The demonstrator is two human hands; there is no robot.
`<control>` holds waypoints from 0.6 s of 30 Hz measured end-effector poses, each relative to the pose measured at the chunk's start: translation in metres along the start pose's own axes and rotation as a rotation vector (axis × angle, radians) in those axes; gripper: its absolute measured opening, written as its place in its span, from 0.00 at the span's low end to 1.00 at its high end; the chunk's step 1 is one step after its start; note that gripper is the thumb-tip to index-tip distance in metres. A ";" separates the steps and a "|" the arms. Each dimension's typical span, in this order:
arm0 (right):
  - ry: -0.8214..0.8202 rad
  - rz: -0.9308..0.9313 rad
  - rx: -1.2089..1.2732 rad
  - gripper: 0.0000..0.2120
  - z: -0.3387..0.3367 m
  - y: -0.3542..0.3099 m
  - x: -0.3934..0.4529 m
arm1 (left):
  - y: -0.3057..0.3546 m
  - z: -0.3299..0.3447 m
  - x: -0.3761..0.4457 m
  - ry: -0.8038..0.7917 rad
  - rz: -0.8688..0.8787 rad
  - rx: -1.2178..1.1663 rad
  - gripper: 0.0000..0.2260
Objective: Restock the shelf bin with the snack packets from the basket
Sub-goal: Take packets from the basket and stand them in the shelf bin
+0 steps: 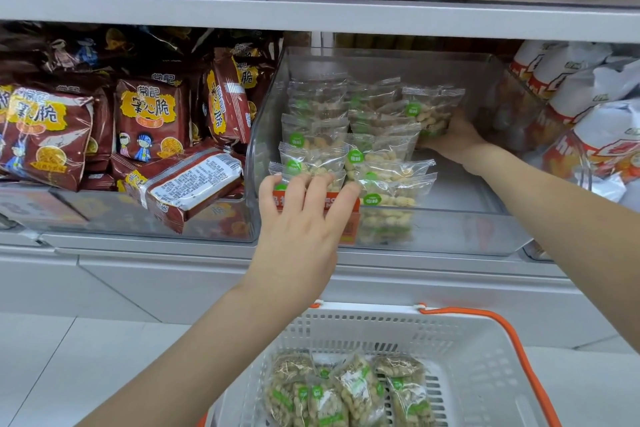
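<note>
Her right hand [450, 140] is deep in the clear shelf bin [450, 229], seemingly gripping a snack packet [431, 111], though its fingers are hidden behind it. The left hand [301, 215] rests flat, fingers spread, on the front packets [311, 163]. Below both hands, the white basket [485, 374] holds more packets [346, 392].

The right hand [450, 140] is hiding its fingers behind an upright snack packet [431, 111]. The basket [485, 374] is running off the bottom edge. An orange label [349, 218] is lying partly behind the left hand [304, 218], its print unreadable.
</note>
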State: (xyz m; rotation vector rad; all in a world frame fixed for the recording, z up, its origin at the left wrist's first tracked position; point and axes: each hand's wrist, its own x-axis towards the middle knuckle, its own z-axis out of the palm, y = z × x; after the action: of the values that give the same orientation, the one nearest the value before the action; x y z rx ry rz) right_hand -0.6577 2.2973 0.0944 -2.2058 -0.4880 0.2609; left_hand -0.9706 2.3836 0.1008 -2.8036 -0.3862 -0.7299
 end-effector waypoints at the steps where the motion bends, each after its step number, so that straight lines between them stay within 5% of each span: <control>1: -0.005 0.011 -0.001 0.35 0.000 0.002 0.002 | 0.000 0.000 0.000 0.000 0.001 -0.001 0.33; 7: -0.030 0.062 0.017 0.41 -0.004 0.000 -0.001 | -0.003 -0.001 -0.001 0.003 0.020 -0.011 0.33; 11: -0.044 0.105 0.065 0.55 -0.017 -0.012 -0.020 | -0.004 -0.002 -0.001 0.000 0.033 -0.019 0.34; 18: 0.095 -0.260 -0.217 0.36 -0.053 -0.025 -0.137 | 0.006 -0.017 -0.012 0.107 0.129 -0.106 0.25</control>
State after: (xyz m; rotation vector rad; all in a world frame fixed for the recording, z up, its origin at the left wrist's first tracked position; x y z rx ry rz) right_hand -0.7688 2.2157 0.1503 -2.3186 -0.7727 -0.0377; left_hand -0.9864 2.3709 0.1085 -2.8392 -0.1502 -0.8901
